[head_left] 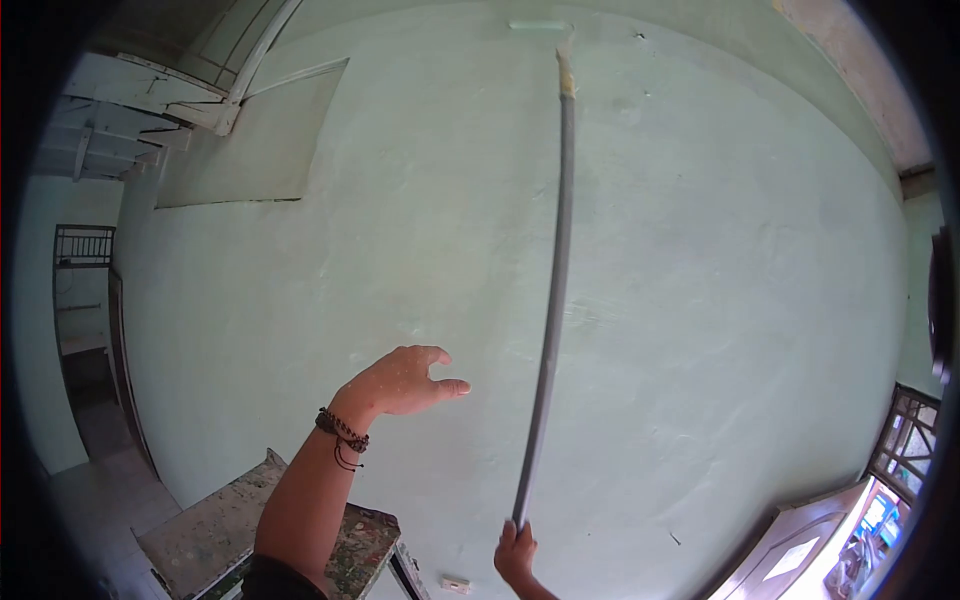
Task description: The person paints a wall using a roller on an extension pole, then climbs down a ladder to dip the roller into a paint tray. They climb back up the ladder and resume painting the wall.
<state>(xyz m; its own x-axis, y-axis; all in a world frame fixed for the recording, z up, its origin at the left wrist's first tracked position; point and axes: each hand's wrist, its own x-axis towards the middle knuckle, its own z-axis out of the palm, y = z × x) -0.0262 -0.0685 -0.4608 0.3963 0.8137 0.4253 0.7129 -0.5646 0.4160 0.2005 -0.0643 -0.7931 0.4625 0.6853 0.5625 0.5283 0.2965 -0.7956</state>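
Note:
A long grey pole rises in front of the pale green wall. At its top, a paint roller lies against the upper wall. My right hand is wrapped round the pole's lower end. To the left of the pole, my left hand is raised with thumb and fingers apart, holding nothing and not touching the pole. A dark braided bracelet circles my left wrist.
A paint-spattered surface stands at the lower left, partly behind my left forearm. A doorway is at the far left. At the lower right is an open door beside a barred window. A socket sits low on the wall.

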